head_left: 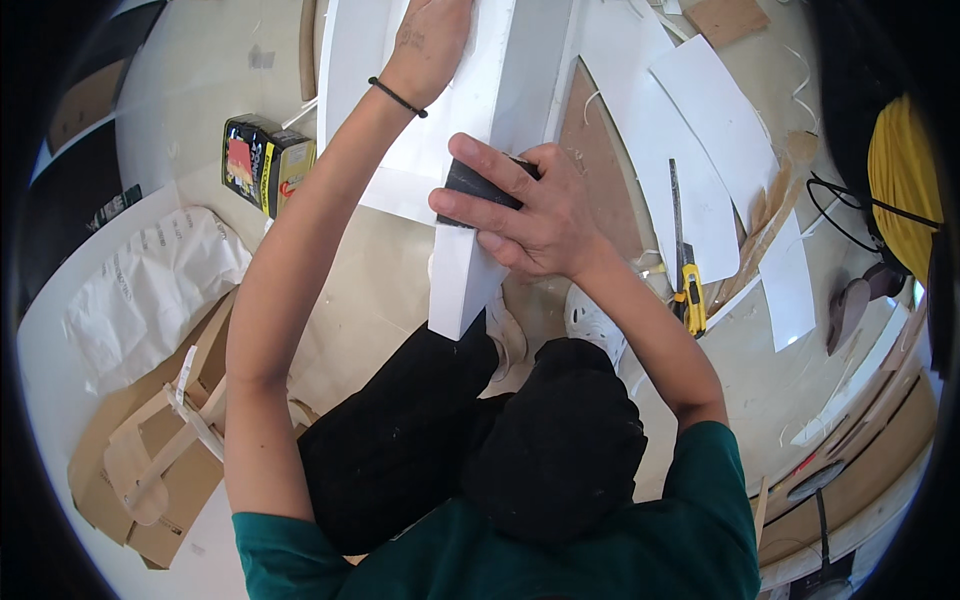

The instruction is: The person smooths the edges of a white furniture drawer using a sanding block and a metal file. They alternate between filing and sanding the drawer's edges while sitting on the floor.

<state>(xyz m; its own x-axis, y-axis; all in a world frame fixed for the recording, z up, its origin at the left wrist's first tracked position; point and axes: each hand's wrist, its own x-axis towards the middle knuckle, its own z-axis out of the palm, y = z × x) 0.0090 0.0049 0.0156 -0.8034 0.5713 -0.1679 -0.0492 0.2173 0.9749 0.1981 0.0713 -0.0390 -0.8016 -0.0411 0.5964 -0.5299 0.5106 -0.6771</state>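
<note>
My right hand (pixel 535 205) grips a dark, flat-faced sanding block (pixel 478 185) and presses it onto the top of a long white box-shaped piece (pixel 457 290). Two of its fingers stretch across the block, with others bent beneath along the side. This white piece runs from near my knees up past the top edge. Farther up, my left hand (pixel 432 45) rests on the same white piece, a black band around its wrist. The picture's top edge cuts off its fingers, so their pose is hidden.
On the floor at right lie a yellow utility knife (pixel 692 290) with its blade out and white sheets (pixel 715 110). At left are a black-and-yellow can (pixel 265 165), a white plastic bag (pixel 160 290), cardboard (pixel 95 455) and a wooden frame (pixel 165 445). Something yellow (pixel 905 165) hangs far right.
</note>
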